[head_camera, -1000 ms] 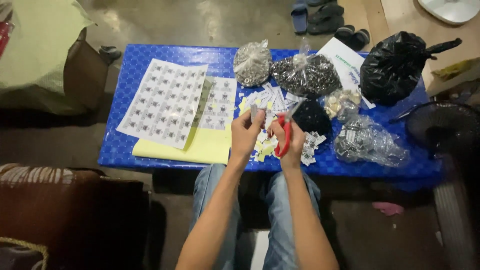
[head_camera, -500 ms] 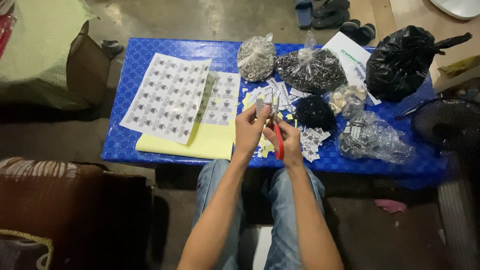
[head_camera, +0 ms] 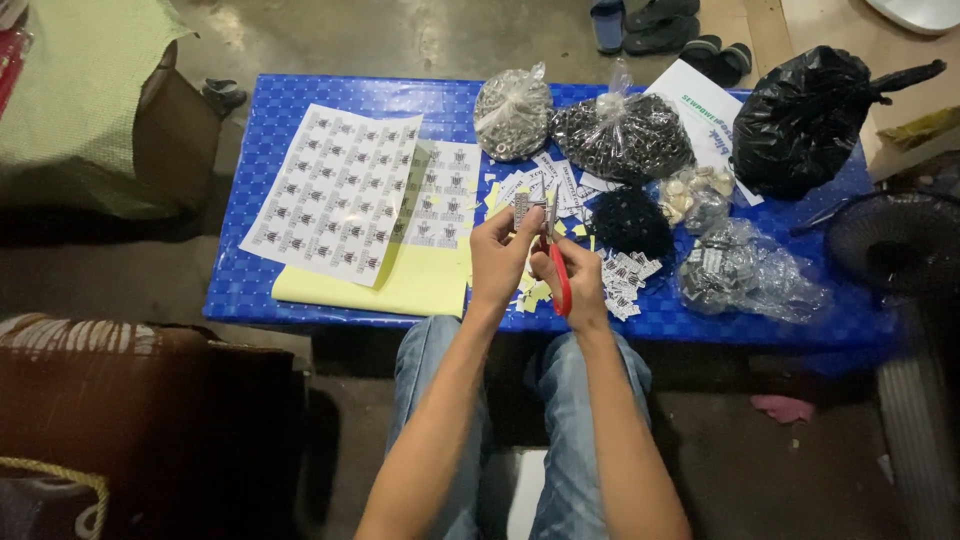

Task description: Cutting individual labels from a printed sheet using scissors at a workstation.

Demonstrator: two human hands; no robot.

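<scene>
- Left hand raised above the near edge of the blue bench, grip pinching a small paper slip between thumb and fingertips.
- Right hand just beside the left, grip closed around the red handles of scissors, blades pointing up toward the slip.
- Slip held over a scatter of cut labels on the bench.
- More cut labels lying on the bench just right of the right hand.
- Printed label sheet lying left of the hands, on top of a yellow sheet at the near edge of the bench.
- Two clear bags of small metal parts at the far edge of the bench, beyond the hands.
- Black bag at the far right corner of the bench.
- Crumpled clear bag on the bench well right of the hands.
- Sandals on the floor beyond the bench.
</scene>
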